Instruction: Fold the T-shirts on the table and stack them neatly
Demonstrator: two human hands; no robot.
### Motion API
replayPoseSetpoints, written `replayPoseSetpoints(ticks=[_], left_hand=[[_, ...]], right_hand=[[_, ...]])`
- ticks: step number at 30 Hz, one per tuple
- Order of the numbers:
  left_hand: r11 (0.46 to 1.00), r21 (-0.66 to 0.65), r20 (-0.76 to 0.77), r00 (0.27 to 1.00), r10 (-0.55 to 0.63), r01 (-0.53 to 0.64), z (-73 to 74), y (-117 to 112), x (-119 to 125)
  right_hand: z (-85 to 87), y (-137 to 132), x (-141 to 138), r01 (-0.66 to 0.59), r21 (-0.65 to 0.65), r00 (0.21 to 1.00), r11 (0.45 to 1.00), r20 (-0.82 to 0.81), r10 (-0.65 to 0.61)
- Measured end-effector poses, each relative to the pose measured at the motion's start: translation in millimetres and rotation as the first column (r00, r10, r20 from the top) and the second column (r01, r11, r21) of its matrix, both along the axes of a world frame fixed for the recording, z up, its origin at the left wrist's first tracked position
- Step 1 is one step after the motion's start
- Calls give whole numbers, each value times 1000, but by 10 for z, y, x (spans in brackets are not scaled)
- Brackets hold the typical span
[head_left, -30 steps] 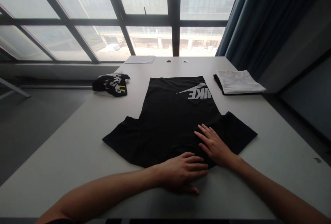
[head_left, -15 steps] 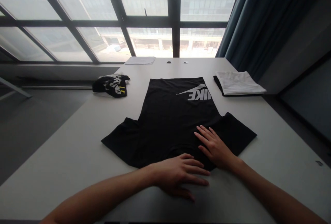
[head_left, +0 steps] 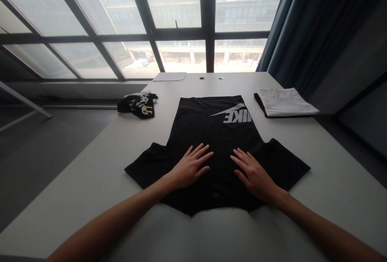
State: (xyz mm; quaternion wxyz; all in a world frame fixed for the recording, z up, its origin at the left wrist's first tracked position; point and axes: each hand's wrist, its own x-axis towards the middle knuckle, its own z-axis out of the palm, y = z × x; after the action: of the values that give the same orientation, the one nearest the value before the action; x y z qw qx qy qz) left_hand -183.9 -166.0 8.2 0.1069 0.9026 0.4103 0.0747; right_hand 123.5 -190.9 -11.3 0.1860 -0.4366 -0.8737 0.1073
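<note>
A black T-shirt [head_left: 199,133] with a white printed logo lies spread on the white table [head_left: 99,173]. Its neckline faces me, its hem points to the window, and a sleeve reaches out on each side. My left hand [head_left: 192,165] rests on the left part of the shirt's chest with fingers stretched out. On the right part, my right hand [head_left: 254,173] lies with its palm down and fingers spread. Neither hand grips the cloth.
At the table's left edge sits a crumpled black garment [head_left: 137,105] with white and yellow print. A folded white and black cloth [head_left: 287,102] lies at the right. White sheets [head_left: 169,77] lie at the far end, near the window. A blue curtain [head_left: 290,32] hangs beyond.
My left hand has moved from the near neckline, up and left, onto the shirt's chest. My right hand stays on the right side. The view has tilted slightly upward.
</note>
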Motion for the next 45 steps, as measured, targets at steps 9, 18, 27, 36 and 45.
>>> replayPoseSetpoints(ticks=[9, 18, 27, 36, 45], left_hand=[[935, 11, -16, 934, 356, -356, -272, 691, -395], [829, -559, 745, 430, 511, -16, -58, 1459, 86], [460, -841, 397, -253, 882, 285, -97, 2489, -128], [497, -785, 413, -286, 865, 370, -144, 3022, 14], [542, -799, 409, -425, 807, 260, -45, 3496, -556]], right_hand=[[-265, 742, 167, 204, -20, 975, 979, 92, -201], [118, 1465, -507, -73, -489, 547, 869, -748, -376], [-86, 2618, -151, -457, -688, -180, 563, -549, -816], [-23, 3248, -338, -543, -622, -200, 565, -557, -806], [-65, 3763, 318, -283, -633, -405, 721, -602, -688]])
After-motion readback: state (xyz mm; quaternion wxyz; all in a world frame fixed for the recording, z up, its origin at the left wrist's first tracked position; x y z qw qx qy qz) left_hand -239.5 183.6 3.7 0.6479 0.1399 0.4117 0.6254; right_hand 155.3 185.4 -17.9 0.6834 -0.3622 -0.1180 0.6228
